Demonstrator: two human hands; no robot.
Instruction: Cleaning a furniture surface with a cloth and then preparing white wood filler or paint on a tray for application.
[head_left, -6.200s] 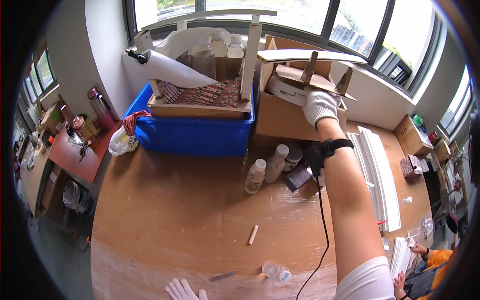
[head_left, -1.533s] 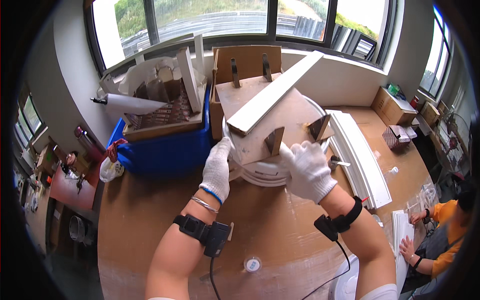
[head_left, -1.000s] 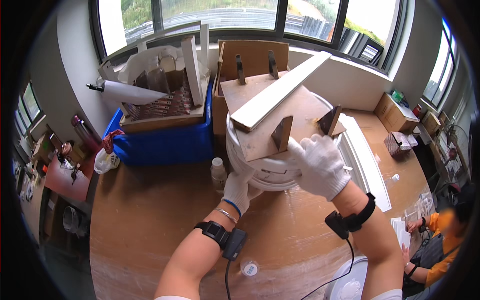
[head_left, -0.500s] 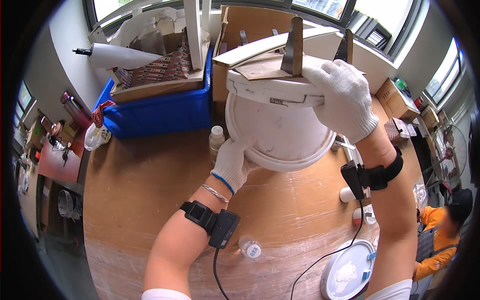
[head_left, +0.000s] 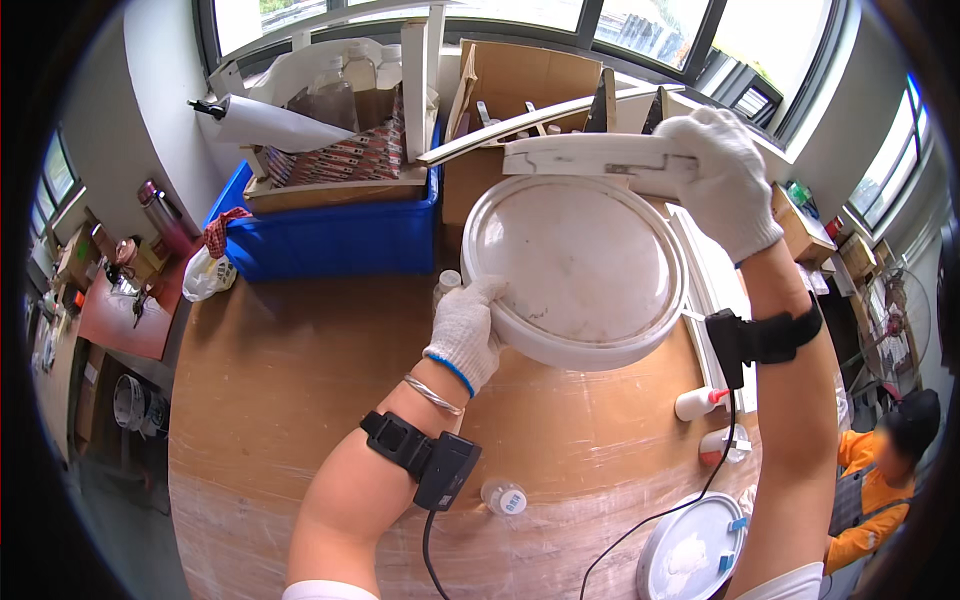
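Observation:
My left hand [head_left: 468,325], in a white knitted glove, grips the lower left rim of a white round bucket lid [head_left: 580,265]. The lid is held tilted above the table, its broad face turned toward me. My right hand [head_left: 722,178], gloved too, is closed on the right end of a white rim-like piece [head_left: 590,155] with dark marks, seen edge-on just above the lid. Its full shape is hidden. Dark upright blades [head_left: 602,100] show behind that piece. Partly behind my left hand stands a small clear bottle [head_left: 447,285].
A blue crate [head_left: 330,235] with bottles and scraps stands at the back left, beside a cardboard box [head_left: 530,80]. Toward the right are a white red-tipped bottle [head_left: 697,403] and a lid with white powder [head_left: 665,555]. A small bottle [head_left: 503,497] lies in front. A person [head_left: 880,480] is at far right.
The round lid has turned its face more toward me. My right hand and the marked white piece have shifted right, and the wooden sheet on top no longer shows.

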